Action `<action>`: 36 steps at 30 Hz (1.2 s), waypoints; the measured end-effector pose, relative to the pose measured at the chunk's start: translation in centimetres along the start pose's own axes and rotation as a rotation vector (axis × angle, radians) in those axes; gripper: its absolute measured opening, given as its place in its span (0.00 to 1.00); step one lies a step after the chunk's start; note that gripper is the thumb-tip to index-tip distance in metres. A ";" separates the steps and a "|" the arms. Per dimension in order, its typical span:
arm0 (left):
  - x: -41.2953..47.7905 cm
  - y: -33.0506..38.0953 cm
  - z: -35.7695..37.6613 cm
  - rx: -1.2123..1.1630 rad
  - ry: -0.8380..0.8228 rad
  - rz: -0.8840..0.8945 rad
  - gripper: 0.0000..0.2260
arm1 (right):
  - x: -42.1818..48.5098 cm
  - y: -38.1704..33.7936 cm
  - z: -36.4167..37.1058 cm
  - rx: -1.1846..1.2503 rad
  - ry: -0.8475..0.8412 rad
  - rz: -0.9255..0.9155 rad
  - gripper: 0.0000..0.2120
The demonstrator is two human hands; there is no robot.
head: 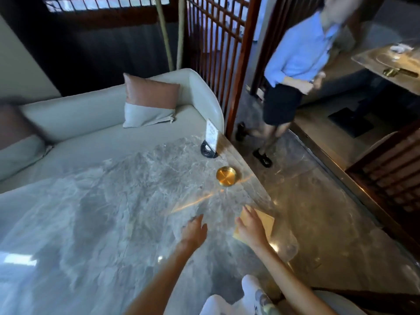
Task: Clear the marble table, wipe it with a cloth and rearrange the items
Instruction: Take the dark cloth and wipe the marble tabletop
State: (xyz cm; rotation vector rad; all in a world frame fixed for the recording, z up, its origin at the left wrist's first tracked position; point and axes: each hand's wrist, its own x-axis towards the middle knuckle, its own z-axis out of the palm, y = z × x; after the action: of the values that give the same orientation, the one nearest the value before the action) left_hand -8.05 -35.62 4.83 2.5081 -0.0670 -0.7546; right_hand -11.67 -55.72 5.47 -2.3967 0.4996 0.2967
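The grey marble table (pixel 113 201) fills the lower left of the head view. My right hand (pixel 251 226) lies flat, fingers spread, on a yellow cloth (pixel 264 220) near the table's right edge. My left hand (pixel 194 230) hovers open just left of it, holding nothing. A round brass dish (pixel 226 176) stands farther along the right edge. Beyond it, at the far corner, a white card sign (pixel 211 135) stands upright in a dark round base (pixel 207 151).
A pale sofa (pixel 91 114) with a pink-and-grey cushion (pixel 148 101) runs behind the table. A wooden lattice screen (pixel 222 42) stands at the far corner. A person in a blue shirt (pixel 300 55) walks on the polished floor to the right. Another table (pixel 386 62) is at far right.
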 end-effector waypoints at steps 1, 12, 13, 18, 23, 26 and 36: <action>-0.9 -2.0 -0.8 0.026 0.030 -0.012 0.23 | -0.6 -1.4 0.8 -0.058 -0.024 -0.058 0.27; -13.2 -20.2 -5.8 0.122 0.071 -0.323 0.25 | -7.5 -10.9 11.0 -0.502 -0.344 -0.294 0.33; -13.8 -20.9 -5.8 0.121 0.055 -0.334 0.25 | -8.1 -11.3 11.2 -0.504 -0.358 -0.292 0.34; -14.6 -22.1 -5.6 0.079 0.059 -0.368 0.26 | -9.0 -12.2 11.5 -0.515 -0.406 -0.301 0.35; -15.9 -22.2 -6.3 0.029 0.131 -0.415 0.25 | -7.5 -13.7 11.2 -0.528 -0.450 -0.347 0.36; -16.7 -23.5 -7.1 0.018 0.169 -0.453 0.24 | -6.5 -15.4 11.8 -0.550 -0.416 -0.402 0.35; -19.0 -33.4 -12.5 -0.029 0.227 -0.612 0.24 | -7.5 -25.2 19.4 -0.546 -0.506 -0.530 0.35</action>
State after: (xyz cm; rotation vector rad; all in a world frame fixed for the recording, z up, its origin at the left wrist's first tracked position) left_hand -20.76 2.69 6.93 2.5784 0.8141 -0.6743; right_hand -9.29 -23.19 7.61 -2.7045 -0.5046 0.8464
